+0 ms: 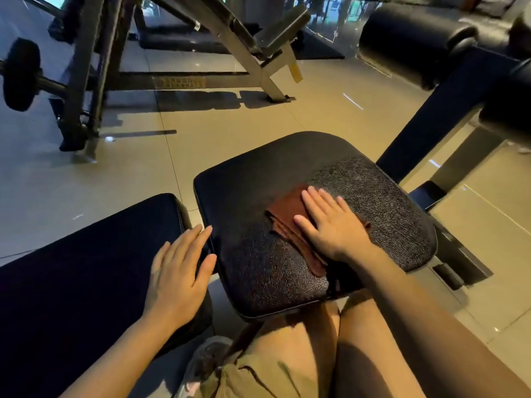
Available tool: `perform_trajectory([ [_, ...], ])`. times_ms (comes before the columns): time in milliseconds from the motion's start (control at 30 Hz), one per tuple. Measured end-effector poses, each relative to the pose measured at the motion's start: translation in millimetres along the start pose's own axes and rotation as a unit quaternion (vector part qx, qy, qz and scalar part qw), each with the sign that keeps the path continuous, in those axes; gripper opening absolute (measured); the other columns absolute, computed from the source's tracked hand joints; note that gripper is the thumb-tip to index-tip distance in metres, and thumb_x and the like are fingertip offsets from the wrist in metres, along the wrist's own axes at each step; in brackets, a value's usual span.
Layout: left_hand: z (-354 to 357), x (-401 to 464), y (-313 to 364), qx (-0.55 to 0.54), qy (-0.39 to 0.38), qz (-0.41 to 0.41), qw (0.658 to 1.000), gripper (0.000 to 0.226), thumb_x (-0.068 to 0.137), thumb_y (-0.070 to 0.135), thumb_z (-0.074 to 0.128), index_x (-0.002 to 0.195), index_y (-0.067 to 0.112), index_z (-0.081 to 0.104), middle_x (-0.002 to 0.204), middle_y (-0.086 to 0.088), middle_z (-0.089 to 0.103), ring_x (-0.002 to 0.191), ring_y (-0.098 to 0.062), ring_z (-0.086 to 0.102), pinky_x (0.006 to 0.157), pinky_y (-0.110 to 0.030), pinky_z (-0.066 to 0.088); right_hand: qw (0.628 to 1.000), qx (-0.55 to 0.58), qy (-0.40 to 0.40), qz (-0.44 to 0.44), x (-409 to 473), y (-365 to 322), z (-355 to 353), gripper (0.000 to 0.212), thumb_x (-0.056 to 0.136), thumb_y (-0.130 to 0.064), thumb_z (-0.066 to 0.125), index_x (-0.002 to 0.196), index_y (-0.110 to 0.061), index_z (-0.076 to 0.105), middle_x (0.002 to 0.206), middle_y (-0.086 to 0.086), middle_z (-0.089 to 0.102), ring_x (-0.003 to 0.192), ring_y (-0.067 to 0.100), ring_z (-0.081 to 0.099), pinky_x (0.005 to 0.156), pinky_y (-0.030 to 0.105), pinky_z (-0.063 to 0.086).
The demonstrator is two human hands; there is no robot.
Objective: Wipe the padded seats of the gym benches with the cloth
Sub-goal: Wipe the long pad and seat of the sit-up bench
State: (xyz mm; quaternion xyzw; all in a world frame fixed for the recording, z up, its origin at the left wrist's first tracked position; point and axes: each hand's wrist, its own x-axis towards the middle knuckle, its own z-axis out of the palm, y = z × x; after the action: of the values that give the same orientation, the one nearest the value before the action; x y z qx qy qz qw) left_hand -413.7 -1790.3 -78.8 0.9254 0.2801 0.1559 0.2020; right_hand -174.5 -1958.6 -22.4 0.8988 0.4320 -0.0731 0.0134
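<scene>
- Where the frame centres, a black padded seat point(253, 202) of a gym bench fills the middle, its textured surface catching light at right and lower centre.
- Brown cloth point(283, 216), folded, lies flat on the seat just right of centre, reaching from under the palm toward the seat's near edge.
- Right hand point(330, 222), fingers extended and slightly spread, presses palm-down on the cloth; it is flat and open, not gripping.
- Left hand point(179, 271), lower left of centre, is also open with fingers extended; it sits over the end of a second black pad point(86, 254) at the lower left, fingertips near the gap between the two pads. Whether it touches the pad cannot be told.
- Bare knees and olive shorts point(258, 374) of the person occupy the bottom centre, just below the seat's near edge.
- Tiled floor point(201, 139) surrounds the bench.
- Upper left: a metal rack frame point(86, 81) with a barbell carrying a black weight plate point(21, 73).
- Upper centre: an inclined bench point(258, 38) on angled steel legs.
- Upper right: black roller pads point(408, 38) on a dark frame.
</scene>
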Motion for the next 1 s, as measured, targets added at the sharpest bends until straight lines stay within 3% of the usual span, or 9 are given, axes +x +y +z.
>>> perform_trajectory([
  [133,3.1,3.2,-0.7,0.020,-0.007,0.002,1.000,0.062,0.095,0.053,0.015,0.149,0.026,0.032,0.153,0.002,0.036,0.141,-0.016,0.031,0.116,-0.041,0.011,0.986,0.005,0.025,0.162,26.2,90.6,-13.1,0.070,0.100,-0.059,0.012,0.157,-0.018,0.003,0.165,0.003,-0.001,0.151,0.020,0.002,0.122,0.042,0.002],
  [267,5.5,4.8,-2.6,0.030,-0.005,0.007,1.000,0.061,0.097,0.052,0.014,0.149,0.026,0.032,0.153,0.002,0.037,0.141,-0.014,0.030,0.115,-0.045,0.016,0.972,0.018,0.065,0.226,36.3,89.5,-10.0,0.070,0.101,-0.055,0.019,0.155,-0.011,0.014,0.164,0.010,0.009,0.149,0.027,0.011,0.121,0.048,0.010],
  [367,6.1,5.3,-3.3,0.021,0.002,0.011,1.000,0.062,0.097,0.055,0.010,0.149,0.027,0.030,0.154,0.003,0.035,0.141,-0.007,0.023,0.115,-0.044,0.014,0.981,0.001,0.095,0.170,26.7,38.8,-6.0,0.066,0.099,-0.054,0.022,0.146,-0.009,0.029,0.158,0.012,0.023,0.144,0.029,0.021,0.118,0.050,0.015],
  [467,4.1,5.1,-1.3,-0.002,0.012,0.009,1.000,0.064,0.095,0.055,0.008,0.150,0.027,0.029,0.155,0.005,0.032,0.140,-0.005,0.021,0.116,-0.040,0.010,0.994,-0.003,0.065,0.091,11.3,-31.9,3.4,0.069,0.100,-0.055,0.019,0.155,-0.012,0.015,0.163,0.009,0.011,0.149,0.026,0.009,0.120,0.045,0.005],
  [567,0.8,4.2,0.6,-0.035,0.012,-0.002,0.999,0.066,0.092,0.057,0.006,0.149,0.030,0.025,0.156,0.008,0.029,0.138,0.002,0.016,0.117,-0.033,0.004,0.999,0.021,0.039,-0.020,-15.9,-98.1,15.9,0.079,0.092,-0.062,0.001,0.157,-0.016,0.004,0.164,0.005,-0.001,0.151,0.022,-0.005,0.120,0.041,-0.009],
  [700,-2.5,0.7,0.9,-0.039,-0.006,-0.002,0.999,0.067,0.090,0.060,0.005,0.148,0.032,0.024,0.156,0.007,0.029,0.140,-0.002,0.019,0.118,-0.035,0.005,0.995,0.030,0.022,-0.090,-41.2,-104.2,22.0,0.093,0.077,-0.067,-0.011,0.156,-0.021,0.003,0.164,-0.002,-0.003,0.150,0.014,-0.008,0.116,0.033,-0.016],
  [800,-4.2,-1.0,2.0,-0.018,-0.016,0.006,1.000,0.072,0.089,0.060,0.006,0.149,0.029,0.031,0.155,0.004,0.032,0.143,-0.011,0.026,0.120,-0.037,0.006,0.999,0.022,0.037,-0.032,-43.3,-69.8,16.3,0.095,0.076,-0.070,-0.009,0.157,-0.022,0.007,0.164,-0.004,0.001,0.151,0.012,-0.002,0.119,0.033,-0.009],
  [900,-3.7,-0.6,3.7,-0.016,-0.014,0.008,1.000,0.073,0.090,0.062,0.005,0.147,0.028,0.035,0.154,0.004,0.034,0.141,-0.009,0.025,0.120,-0.039,0.006,0.996,0.003,0.050,0.075,-40.2,-5.5,7.6,0.081,0.092,-0.071,0.005,0.157,-0.022,0.009,0.164,-0.001,0.003,0.151,0.013,0.003,0.120,0.036,-0.001],
  [1000,0.8,1.3,4.0,0.017,-0.017,0.021,0.999,0.074,0.092,0.068,0.000,0.148,0.031,0.031,0.155,0.006,0.031,0.140,-0.008,0.022,0.118,-0.046,0.010,0.982,0.004,0.051,0.182,-45.6,60.7,-1.7,0.082,0.091,-0.070,0.001,0.156,-0.020,0.007,0.165,0.001,0.003,0.150,0.016,0.005,0.121,0.039,0.002],
])
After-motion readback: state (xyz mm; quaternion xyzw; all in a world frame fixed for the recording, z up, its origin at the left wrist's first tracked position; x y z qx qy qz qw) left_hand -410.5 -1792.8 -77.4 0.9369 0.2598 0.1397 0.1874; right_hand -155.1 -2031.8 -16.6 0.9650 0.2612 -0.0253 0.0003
